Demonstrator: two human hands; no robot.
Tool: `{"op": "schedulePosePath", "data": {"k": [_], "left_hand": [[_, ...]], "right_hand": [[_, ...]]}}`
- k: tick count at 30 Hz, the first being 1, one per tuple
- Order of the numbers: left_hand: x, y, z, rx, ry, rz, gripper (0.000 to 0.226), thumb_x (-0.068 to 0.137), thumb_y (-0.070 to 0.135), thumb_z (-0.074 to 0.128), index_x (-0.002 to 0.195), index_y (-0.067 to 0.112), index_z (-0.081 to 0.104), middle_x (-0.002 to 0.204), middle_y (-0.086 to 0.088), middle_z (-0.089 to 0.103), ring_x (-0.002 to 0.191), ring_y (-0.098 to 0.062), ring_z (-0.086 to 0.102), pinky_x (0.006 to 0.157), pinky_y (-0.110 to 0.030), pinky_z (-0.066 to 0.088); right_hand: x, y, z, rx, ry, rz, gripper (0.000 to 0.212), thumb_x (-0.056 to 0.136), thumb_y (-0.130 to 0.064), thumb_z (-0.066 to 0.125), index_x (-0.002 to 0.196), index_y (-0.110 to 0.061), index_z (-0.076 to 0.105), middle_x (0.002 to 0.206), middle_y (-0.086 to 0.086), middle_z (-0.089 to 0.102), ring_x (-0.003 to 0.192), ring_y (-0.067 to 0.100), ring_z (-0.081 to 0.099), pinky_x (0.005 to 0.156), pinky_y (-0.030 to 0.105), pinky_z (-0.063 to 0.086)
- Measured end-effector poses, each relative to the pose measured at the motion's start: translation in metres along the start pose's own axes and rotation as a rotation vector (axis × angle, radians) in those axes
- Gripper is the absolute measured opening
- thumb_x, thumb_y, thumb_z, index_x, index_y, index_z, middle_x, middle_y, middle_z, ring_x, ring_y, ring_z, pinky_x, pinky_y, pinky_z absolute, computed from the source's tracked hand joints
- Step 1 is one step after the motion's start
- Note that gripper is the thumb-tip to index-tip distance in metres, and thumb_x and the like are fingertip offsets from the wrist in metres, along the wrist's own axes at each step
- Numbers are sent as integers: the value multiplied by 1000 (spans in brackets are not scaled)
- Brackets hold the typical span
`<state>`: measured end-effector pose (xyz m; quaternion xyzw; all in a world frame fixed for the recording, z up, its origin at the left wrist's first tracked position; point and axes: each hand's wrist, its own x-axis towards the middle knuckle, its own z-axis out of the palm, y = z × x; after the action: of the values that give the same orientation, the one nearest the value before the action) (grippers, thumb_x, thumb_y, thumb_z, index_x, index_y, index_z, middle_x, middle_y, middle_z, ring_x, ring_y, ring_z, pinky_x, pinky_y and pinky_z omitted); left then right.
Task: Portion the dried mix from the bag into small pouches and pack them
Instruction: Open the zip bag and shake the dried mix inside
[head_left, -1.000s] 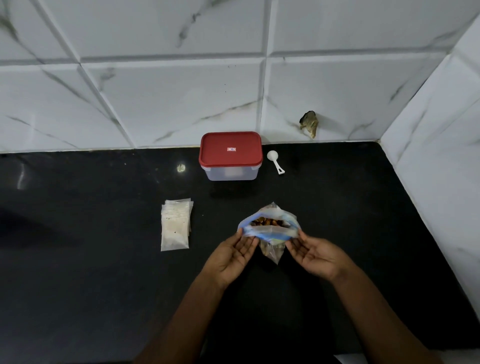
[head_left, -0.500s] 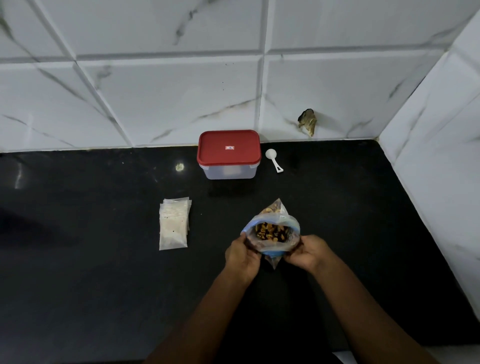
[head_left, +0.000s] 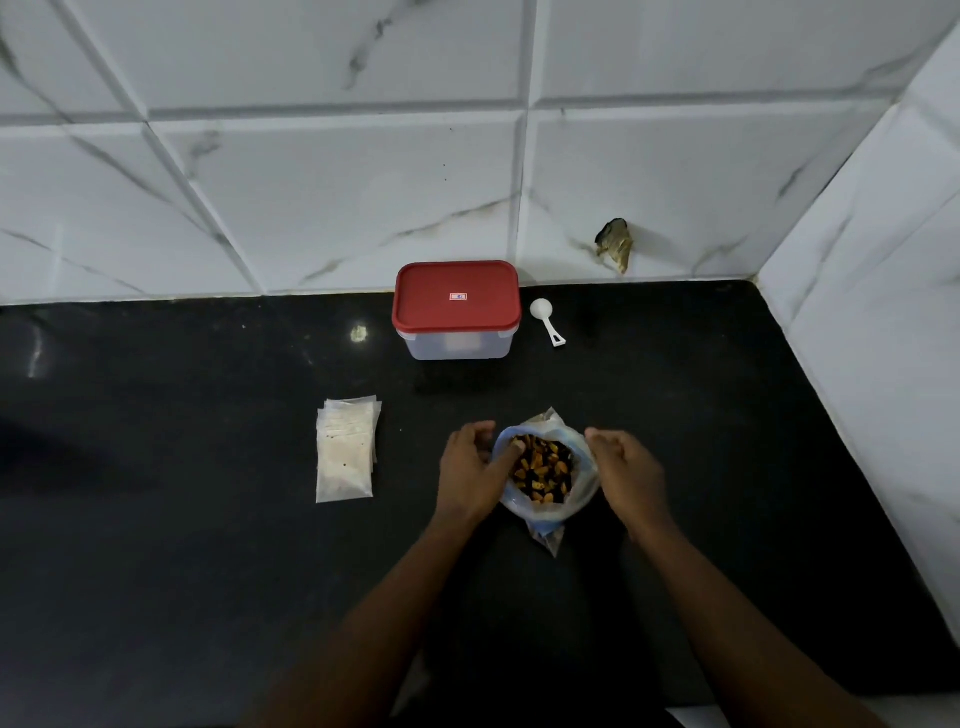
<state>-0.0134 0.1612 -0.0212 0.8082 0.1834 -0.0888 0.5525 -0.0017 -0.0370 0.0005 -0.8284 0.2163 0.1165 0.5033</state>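
Pinching the bag (head_left: 545, 525) by its rim, we hold it open with left hand (head_left: 470, 467) and right hand (head_left: 628, 470). The pouches (head_left: 345, 452) lie at nine o'clock.

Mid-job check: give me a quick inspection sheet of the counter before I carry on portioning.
Surface: black countertop, glossy, with one pale spot near the back.
Job's things: bag open, dried mix visible inside; stack of small pouches lying flat to its left; white scoop just right of the red-lidded container, lid on.
Clutter: nothing seen.
Grippers: left hand and right hand each grip the bag's rim, holding its mouth apart.
Cables: nothing seen.
Surroundings: white marbled wall tiles behind and to the right; brown damaged patch on the back wall.
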Motion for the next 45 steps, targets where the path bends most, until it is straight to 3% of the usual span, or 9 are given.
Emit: {"op": "schedulePosePath", "data": {"k": [3,7,14,18,24,27,33,37,45], "left_hand": [[14,11,-6,182,-71,117,26,98,30,67,124,23,68,118,5,68,104,-5,66,90,-25,56],[24,21,-9,241,-167,141,19,104,25,58,112,18,74,103,5,72,97,-9,70,87,-24,57],[39,33,-1,-198,-353,-348,30,107,29,49,120,12,69,119,-15,71,114,-29,67,105,-45,52],[40,38,4,-466,-311,-574,29,107,24,49,122,6,67,123,-18,69,120,-33,65,108,-48,50],[42,30,8,-244,-224,-411,32,102,42,58,110,15,72,114,-12,73,109,-27,69,105,-48,53],[38,27,-1,-196,-236,-368,22,97,41,66,104,21,70,111,-8,74,105,-23,70,100,-44,56],[25,6,-18,-140,-265,-405,29,86,25,81,109,13,67,111,-9,73,102,-20,70,75,-29,58],[18,3,-23,-296,-280,-478,23,90,14,75,112,8,71,112,-12,75,100,-20,73,70,-26,59],[8,5,-19,-715,-373,-648,32,92,14,71,124,7,68,122,-15,74,113,-27,69,92,-38,57]], "right_hand": [[3,-9,0,-109,-95,-158,27,90,-35,73,114,-30,65,105,-12,64,94,1,62,71,18,49],[14,-15,-1,-240,-99,-213,21,95,-31,67,113,-22,71,101,-9,69,88,-2,63,68,14,47],[34,-29,6,-23,-249,225,29,102,-33,54,121,-16,69,107,2,65,99,17,60,89,35,47],[36,-30,14,116,-224,380,29,101,-38,55,96,-13,70,109,13,69,104,26,63,95,38,48],[33,-30,13,-96,-172,156,38,104,-51,41,90,-22,61,90,-2,58,82,10,55,77,35,43],[28,-23,4,-90,-176,111,36,96,-57,55,87,-23,63,92,-2,63,86,12,60,75,32,47],[20,2,-12,71,-260,214,19,86,-29,77,100,-16,74,98,4,76,91,16,73,70,29,60],[18,4,-13,217,-278,266,15,89,-20,74,102,-11,76,99,7,77,95,21,73,79,36,61],[16,-13,-9,558,-333,494,20,96,-18,66,112,-7,67,111,16,71,105,30,67,81,43,56]]}}
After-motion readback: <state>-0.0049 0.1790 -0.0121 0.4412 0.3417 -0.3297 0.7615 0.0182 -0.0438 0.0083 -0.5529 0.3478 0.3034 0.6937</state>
